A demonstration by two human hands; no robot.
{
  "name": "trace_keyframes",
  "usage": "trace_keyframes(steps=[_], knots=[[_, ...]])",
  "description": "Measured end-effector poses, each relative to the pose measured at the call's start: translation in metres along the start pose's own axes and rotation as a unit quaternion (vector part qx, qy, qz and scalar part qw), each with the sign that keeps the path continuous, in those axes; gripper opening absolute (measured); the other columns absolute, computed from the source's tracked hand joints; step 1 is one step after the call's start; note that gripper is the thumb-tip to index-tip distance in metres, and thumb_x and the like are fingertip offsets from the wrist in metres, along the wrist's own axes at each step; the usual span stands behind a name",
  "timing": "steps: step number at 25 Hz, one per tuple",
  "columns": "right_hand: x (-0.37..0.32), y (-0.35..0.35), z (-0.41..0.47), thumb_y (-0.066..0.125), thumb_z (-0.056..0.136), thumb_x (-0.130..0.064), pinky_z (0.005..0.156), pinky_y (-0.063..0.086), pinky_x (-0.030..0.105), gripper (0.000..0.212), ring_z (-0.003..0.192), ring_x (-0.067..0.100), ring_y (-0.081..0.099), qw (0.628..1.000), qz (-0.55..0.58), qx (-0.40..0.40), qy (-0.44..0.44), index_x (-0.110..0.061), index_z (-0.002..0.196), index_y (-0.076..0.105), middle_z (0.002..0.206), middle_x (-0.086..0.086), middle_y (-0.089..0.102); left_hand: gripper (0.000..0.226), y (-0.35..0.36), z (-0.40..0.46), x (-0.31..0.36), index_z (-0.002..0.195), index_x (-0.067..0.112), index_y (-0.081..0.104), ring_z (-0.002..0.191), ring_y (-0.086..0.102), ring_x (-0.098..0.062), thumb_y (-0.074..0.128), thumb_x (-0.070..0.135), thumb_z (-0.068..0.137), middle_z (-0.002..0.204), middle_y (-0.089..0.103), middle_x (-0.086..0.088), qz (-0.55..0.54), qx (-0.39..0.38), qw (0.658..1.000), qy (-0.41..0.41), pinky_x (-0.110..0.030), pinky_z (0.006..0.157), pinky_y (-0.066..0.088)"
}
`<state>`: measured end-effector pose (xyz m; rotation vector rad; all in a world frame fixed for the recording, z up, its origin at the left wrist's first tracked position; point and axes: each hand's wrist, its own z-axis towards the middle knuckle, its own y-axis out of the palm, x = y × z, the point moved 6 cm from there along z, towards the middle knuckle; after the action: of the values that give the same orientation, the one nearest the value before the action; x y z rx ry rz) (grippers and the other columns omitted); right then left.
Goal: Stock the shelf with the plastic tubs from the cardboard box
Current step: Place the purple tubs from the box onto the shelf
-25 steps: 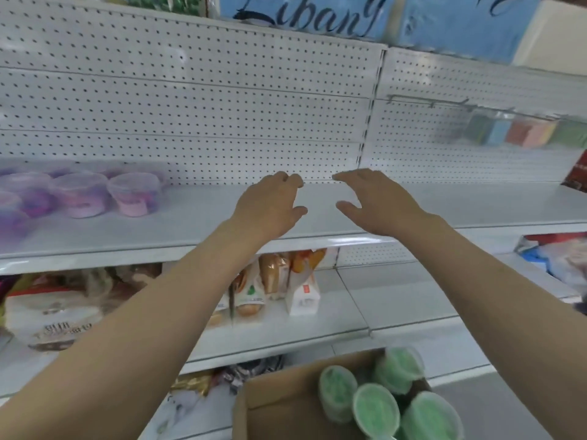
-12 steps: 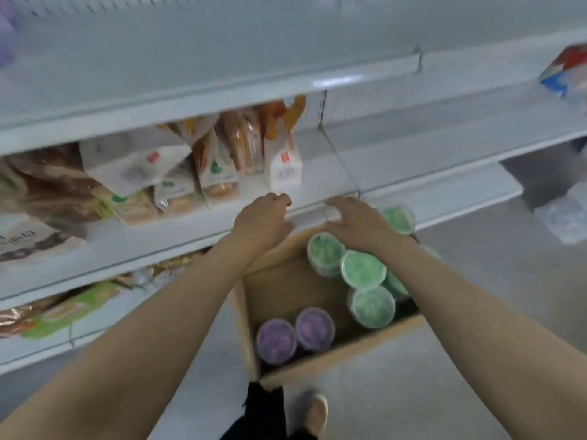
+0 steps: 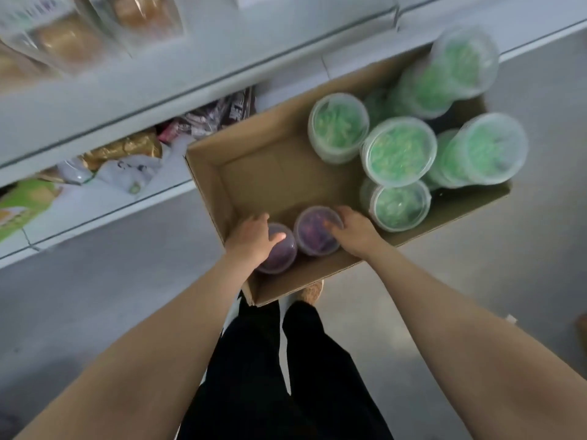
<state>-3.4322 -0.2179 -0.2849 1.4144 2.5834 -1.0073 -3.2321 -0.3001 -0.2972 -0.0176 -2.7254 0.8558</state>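
An open cardboard box (image 3: 286, 173) stands on the floor at my feet. Two clear tubs with purple contents sit in its near left corner. My left hand (image 3: 251, 241) lies over the left purple tub (image 3: 281, 255), fingers curled round its lid. My right hand (image 3: 354, 233) grips the right purple tub (image 3: 313, 233) from its right side. Several tubs with green contents (image 3: 397, 150) are stacked in the right half of the box.
White shelves (image 3: 178, 81) run along the left and top, with bagged bread (image 3: 63, 39) on the upper one and snack packets (image 3: 127, 154) on the lowest. Grey floor (image 3: 111, 281) surrounds the box. My dark trousers and a shoe (image 3: 313, 292) show below the box.
My gaze dropped from the upper shelf to the box. Both hands came down from the shelf edge into the box and closed on the two purple tubs.
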Motion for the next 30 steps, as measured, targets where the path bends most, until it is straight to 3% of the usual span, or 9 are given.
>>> trace_keyframes(steps=[5, 9, 12, 15, 17, 19, 24, 27, 30], knots=[[0.015, 0.011, 0.031, 0.062, 0.092, -0.044, 0.096, 0.043, 0.034, 0.053, 0.120, 0.034, 0.056, 0.998, -0.010, 0.019, 0.057, -0.017, 0.137, 0.053, 0.133, 0.016, 0.058, 0.061, 0.018, 0.026, 0.001, 0.142, 0.012, 0.042, 0.128, 0.048, -0.032, 0.057, 0.046, 0.093, 0.138, 0.052, -0.012, -0.022, -0.008, 1.000, -0.004, -0.041, 0.101, 0.042], [0.018, 0.000, 0.041, 0.073, 0.085, -0.037, 0.086, 0.043, 0.030, 0.045, 0.110, 0.032, 0.060, 0.997, -0.004, 0.029, 0.076, -0.015, 0.122, 0.060, 0.118, 0.010, 0.065, 0.032, 0.017, 0.044, -0.011, 0.110, 0.011, 0.059, 0.125, 0.047, -0.031, 0.067, 0.035, 0.089, 0.120, 0.060, -0.012, -0.023, 0.021, 0.999, -0.014, -0.037, 0.101, 0.038], [0.017, -0.008, 0.041, 0.078, 0.081, -0.035, 0.084, 0.046, 0.031, 0.041, 0.098, 0.025, 0.060, 0.992, 0.079, 0.064, 0.078, -0.015, 0.112, 0.061, 0.104, 0.004, 0.065, 0.029, 0.003, 0.047, -0.013, 0.106, 0.007, 0.063, 0.125, 0.047, -0.029, 0.066, 0.032, 0.091, 0.119, 0.061, -0.012, -0.048, 0.067, 0.996, -0.025, -0.038, 0.102, 0.039], [0.020, -0.010, 0.044, 0.077, 0.082, -0.036, 0.083, 0.058, 0.040, 0.038, 0.097, 0.024, 0.064, 0.948, 0.271, 0.104, 0.133, -0.016, 0.109, 0.058, 0.102, 0.002, 0.063, 0.044, -0.009, 0.047, -0.018, 0.111, -0.002, 0.061, 0.110, 0.057, -0.033, 0.054, 0.039, 0.097, 0.113, 0.063, -0.018, -0.100, 0.132, 0.984, -0.069, -0.044, 0.094, 0.048], [0.017, -0.002, 0.047, 0.075, 0.082, -0.038, 0.081, 0.061, 0.043, 0.038, 0.097, 0.026, 0.067, 0.891, 0.412, 0.076, 0.177, -0.015, 0.107, 0.057, 0.109, 0.009, 0.064, 0.052, -0.008, 0.048, -0.025, 0.107, -0.002, 0.060, 0.094, 0.066, -0.031, 0.048, 0.048, 0.097, 0.101, 0.067, -0.017, -0.184, 0.127, 0.967, -0.121, -0.041, 0.073, 0.056], [0.022, 0.004, 0.053, 0.076, 0.066, -0.055, 0.087, 0.058, 0.049, 0.048, 0.092, 0.025, 0.064, 0.878, 0.432, 0.088, 0.187, -0.022, 0.096, 0.058, 0.106, 0.010, 0.065, 0.054, -0.005, 0.050, -0.030, 0.100, -0.002, 0.061, 0.085, 0.068, -0.029, 0.048, 0.050, 0.096, 0.094, 0.068, -0.015, -0.262, 0.111, 0.947, -0.153, -0.033, 0.059, 0.051], [0.025, 0.011, 0.046, 0.081, 0.062, -0.052, 0.085, 0.052, 0.043, 0.043, 0.080, 0.027, 0.059, 0.865, 0.462, 0.128, 0.148, -0.024, 0.076, 0.052, 0.080, 0.005, 0.060, 0.039, -0.005, 0.043, -0.022, 0.100, 0.003, 0.056, 0.084, 0.060, -0.021, 0.056, 0.042, 0.095, 0.092, 0.061, -0.008, -0.349, 0.093, 0.924, -0.129, -0.029, 0.066, 0.045], [0.024, 0.014, 0.039, 0.085, 0.070, -0.036, 0.095, 0.055, 0.048, 0.037, 0.093, 0.031, 0.068, 0.830, 0.529, 0.114, 0.132, -0.019, 0.076, 0.052, 0.088, 0.011, 0.064, 0.042, 0.003, 0.036, -0.017, 0.111, 0.010, 0.052, 0.090, 0.058, -0.018, 0.058, 0.048, 0.092, 0.101, 0.060, -0.004, -0.379, 0.062, 0.915, -0.125, -0.023, 0.063, 0.043], [0.019, 0.015, 0.030, 0.081, 0.080, -0.019, 0.090, 0.058, 0.039, 0.031, 0.102, 0.028, 0.069, 0.793, 0.581, 0.115, 0.145, -0.011, 0.090, 0.053, 0.106, 0.015, 0.067, 0.044, 0.005, 0.029, -0.015, 0.111, 0.014, 0.051, 0.094, 0.060, -0.020, 0.059, 0.051, 0.090, 0.104, 0.060, -0.004, -0.382, 0.063, 0.914, -0.121, -0.028, 0.071, 0.048]])
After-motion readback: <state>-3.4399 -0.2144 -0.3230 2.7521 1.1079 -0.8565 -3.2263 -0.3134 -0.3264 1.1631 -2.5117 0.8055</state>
